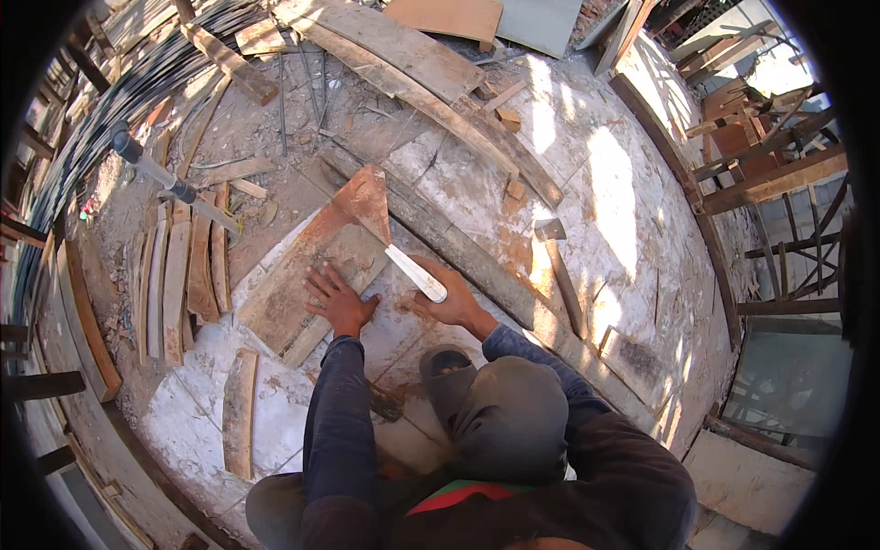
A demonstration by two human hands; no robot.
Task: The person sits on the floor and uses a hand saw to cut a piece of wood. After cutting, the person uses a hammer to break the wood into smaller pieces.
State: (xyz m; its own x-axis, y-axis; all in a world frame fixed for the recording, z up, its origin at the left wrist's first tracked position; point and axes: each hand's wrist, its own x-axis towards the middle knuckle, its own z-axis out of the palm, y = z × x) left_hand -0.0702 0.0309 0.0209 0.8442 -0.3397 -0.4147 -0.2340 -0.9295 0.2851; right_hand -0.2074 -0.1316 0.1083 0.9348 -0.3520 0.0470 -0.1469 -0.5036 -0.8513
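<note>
While the left hand (337, 302) pressed flat, fingers spread, on the board (280, 312), the right hand (449, 298), at its three o'clock, wrapped its fingers around the white handle (417, 273) of a rusty blade (367, 203). The board lay at the right hand's nine o'clock. Too light a palm might have let it skid on the dusty floor (194, 412); a slip toward seven o'clock could have cut the spread fingers.

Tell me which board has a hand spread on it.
The wide board in the middle, under the left hand; the narrower boards lying to its left have no hand on them.
</note>
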